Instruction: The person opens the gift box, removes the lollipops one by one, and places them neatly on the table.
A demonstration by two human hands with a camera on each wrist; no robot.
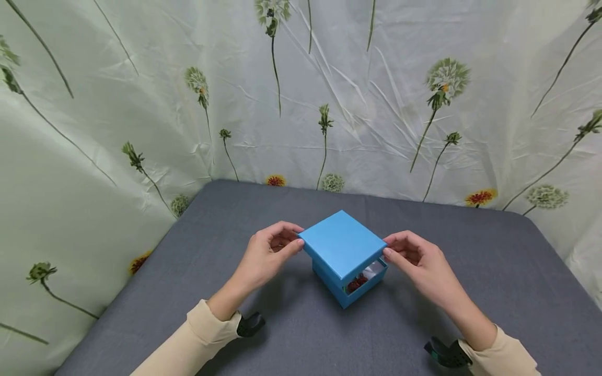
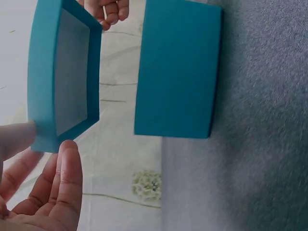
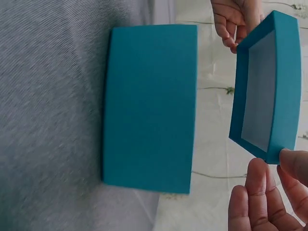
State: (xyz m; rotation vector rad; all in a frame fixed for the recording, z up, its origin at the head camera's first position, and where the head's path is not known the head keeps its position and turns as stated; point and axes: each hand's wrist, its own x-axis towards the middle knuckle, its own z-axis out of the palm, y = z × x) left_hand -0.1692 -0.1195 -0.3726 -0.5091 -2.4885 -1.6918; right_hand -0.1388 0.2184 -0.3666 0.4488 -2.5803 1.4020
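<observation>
A square blue lid (image 1: 342, 243) is held raised and apart above a blue box (image 1: 362, 290) on the table. My left hand (image 1: 263, 256) pinches the lid's left corner between thumb and fingers. At the opposite corner my right hand (image 1: 425, 266) pinches it the same way. Through the gap under the lid, something dark red (image 1: 356, 283) and a whitish, shiny piece show inside the box; the rest is hidden. Both wrist views show the lid's pale inside (image 2: 72, 72) and a plain side of the box (image 3: 149, 110).
Grey cloth covers the table (image 1: 226, 209) around the box. A pale curtain (image 1: 301, 146) printed with dandelions hangs behind and to the left. Each wrist wears a black band (image 1: 251, 325) near the sleeve cuff.
</observation>
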